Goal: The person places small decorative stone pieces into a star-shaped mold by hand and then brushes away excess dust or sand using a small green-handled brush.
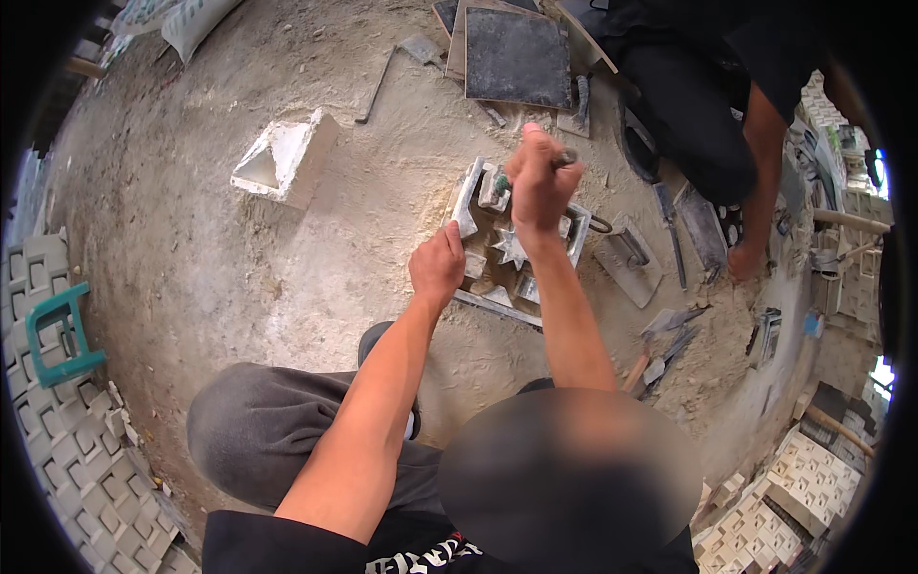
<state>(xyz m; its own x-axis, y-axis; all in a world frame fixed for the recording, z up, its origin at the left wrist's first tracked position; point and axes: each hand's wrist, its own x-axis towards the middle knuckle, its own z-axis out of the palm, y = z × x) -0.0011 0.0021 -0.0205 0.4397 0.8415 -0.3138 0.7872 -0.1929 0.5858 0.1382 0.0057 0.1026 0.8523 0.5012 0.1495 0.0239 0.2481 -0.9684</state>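
Observation:
A square mould (517, 312) with a pale frame lies on the dusty floor ahead of me. Inside it, a star-shaped piece (510, 247) sits among several pale blocks, with sandy material between them. My left hand (438, 263) is closed at the frame's left side, fingers on a light angled bar (466, 200). Over the mould's far part, my right hand (543, 187) makes a fist round something mostly hidden. A dark stub pokes out at the fist's right, and a small green lump (502, 184) shows at its left. My right forearm covers part of the mould.
A hollow white block (287, 161) stands to the left. Dark square boards (518, 57) lie at the far side. A trowel (626, 256) and other hand tools (669, 354) rest on the right, near another person's hand (746, 260). A teal stool (65, 335) is far left.

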